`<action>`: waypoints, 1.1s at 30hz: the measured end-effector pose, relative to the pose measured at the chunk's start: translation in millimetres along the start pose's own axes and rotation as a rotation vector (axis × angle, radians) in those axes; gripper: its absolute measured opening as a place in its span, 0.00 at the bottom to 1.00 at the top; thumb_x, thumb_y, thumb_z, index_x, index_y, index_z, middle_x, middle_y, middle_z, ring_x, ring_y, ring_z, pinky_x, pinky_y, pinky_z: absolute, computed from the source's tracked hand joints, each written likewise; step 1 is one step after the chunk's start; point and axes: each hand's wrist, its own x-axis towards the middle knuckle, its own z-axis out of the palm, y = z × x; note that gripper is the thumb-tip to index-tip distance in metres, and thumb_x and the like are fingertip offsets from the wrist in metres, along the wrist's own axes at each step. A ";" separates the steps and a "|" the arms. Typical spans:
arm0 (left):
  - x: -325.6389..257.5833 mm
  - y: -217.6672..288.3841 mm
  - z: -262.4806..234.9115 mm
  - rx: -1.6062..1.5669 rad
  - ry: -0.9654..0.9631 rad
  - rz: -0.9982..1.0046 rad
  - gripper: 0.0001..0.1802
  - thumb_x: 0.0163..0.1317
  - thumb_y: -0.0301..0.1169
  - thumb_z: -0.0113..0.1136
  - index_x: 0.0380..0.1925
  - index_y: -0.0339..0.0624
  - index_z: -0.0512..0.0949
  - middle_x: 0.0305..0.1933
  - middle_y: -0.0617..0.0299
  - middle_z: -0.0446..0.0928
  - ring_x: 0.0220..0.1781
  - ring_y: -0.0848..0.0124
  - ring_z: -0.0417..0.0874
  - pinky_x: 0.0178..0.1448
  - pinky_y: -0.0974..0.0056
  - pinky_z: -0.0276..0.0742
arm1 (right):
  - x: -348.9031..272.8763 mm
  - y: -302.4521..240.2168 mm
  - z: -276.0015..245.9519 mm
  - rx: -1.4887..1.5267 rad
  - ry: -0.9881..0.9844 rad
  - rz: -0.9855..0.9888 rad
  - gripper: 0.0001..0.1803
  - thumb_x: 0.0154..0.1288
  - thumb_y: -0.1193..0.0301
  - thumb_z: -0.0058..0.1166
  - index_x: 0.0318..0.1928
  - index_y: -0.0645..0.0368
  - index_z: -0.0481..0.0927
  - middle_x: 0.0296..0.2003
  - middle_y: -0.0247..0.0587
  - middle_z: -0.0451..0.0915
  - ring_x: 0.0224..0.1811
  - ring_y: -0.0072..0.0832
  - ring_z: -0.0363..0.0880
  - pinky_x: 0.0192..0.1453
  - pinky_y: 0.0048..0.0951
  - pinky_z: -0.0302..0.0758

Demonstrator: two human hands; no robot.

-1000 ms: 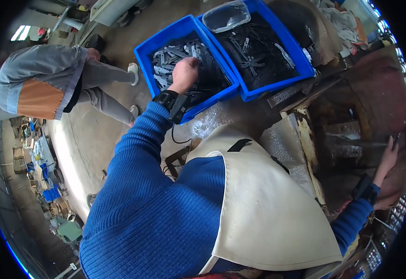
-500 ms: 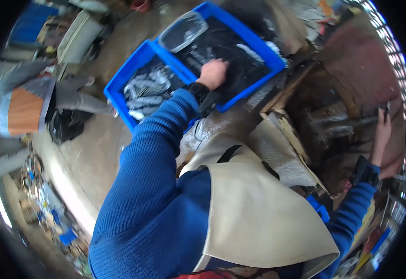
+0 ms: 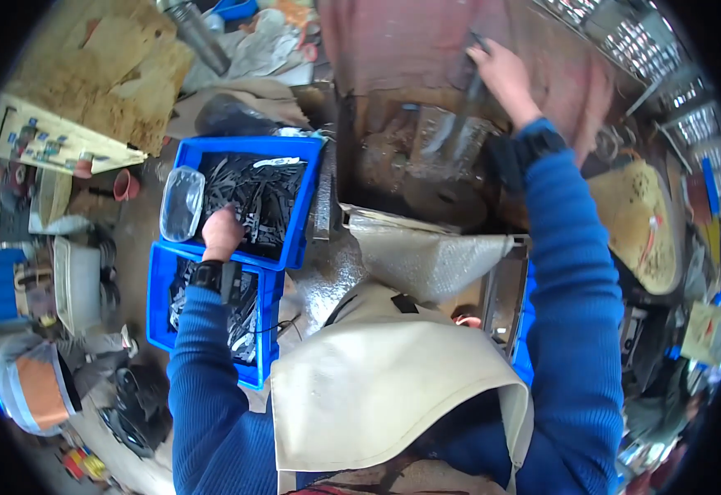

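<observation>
My left hand (image 3: 223, 233) reaches into the far blue bin (image 3: 313, 169), its fingers curled down among many thin dark metal strips (image 3: 249, 186); what they grip is hidden. A clear plastic tub (image 3: 183, 205) sits at that bin's left side. Pinched in my right hand (image 3: 505, 81) is a small dark strip (image 3: 478, 40), held above the wooden box at the far right. Motion blur hides the strip's exact kind. Close beneath that hand runs a long greyish bar (image 3: 462, 124). A second blue bin (image 3: 156, 318), also holding strips, stands nearer, below my left forearm.
A dirty open wooden box (image 3: 369, 186) with a round disc (image 3: 447, 202) inside stands ahead of me. Bubble wrap (image 3: 426, 260) hangs over its near edge. Reddish cloth (image 3: 393, 45) lies behind it. At the left a person (image 3: 35, 384) bends beside a black bag (image 3: 142, 404).
My view has turned, so the bins now lie at the left and the box ahead. My left hand stays in the far bin; my right hand still holds the dark strip over the box.
</observation>
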 end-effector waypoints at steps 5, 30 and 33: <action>-14.6 -55.4 27.1 0.022 -0.026 0.070 0.09 0.55 0.28 0.55 0.35 0.40 0.77 0.36 0.45 0.82 0.40 0.46 0.83 0.41 0.45 0.79 | -20.7 4.5 -10.4 0.006 0.101 -0.021 0.22 0.66 0.49 0.48 0.43 0.55 0.79 0.37 0.51 0.82 0.43 0.51 0.79 0.45 0.48 0.74; -0.2 274.7 -86.5 -0.468 0.355 0.761 0.19 0.57 0.19 0.51 0.48 0.40 0.81 0.39 0.54 0.80 0.40 0.64 0.82 0.42 0.65 0.78 | -342.5 45.0 -34.1 0.500 -0.347 -0.441 0.10 0.62 0.59 0.55 0.39 0.48 0.79 0.28 0.41 0.79 0.32 0.45 0.79 0.34 0.44 0.73; 18.2 300.3 -65.9 -0.160 0.405 0.849 0.11 0.60 0.28 0.54 0.39 0.42 0.83 0.38 0.50 0.81 0.42 0.50 0.82 0.47 0.53 0.79 | -344.9 48.8 -29.0 0.573 -0.344 -0.405 0.10 0.62 0.60 0.56 0.41 0.48 0.80 0.27 0.42 0.78 0.31 0.44 0.79 0.33 0.43 0.72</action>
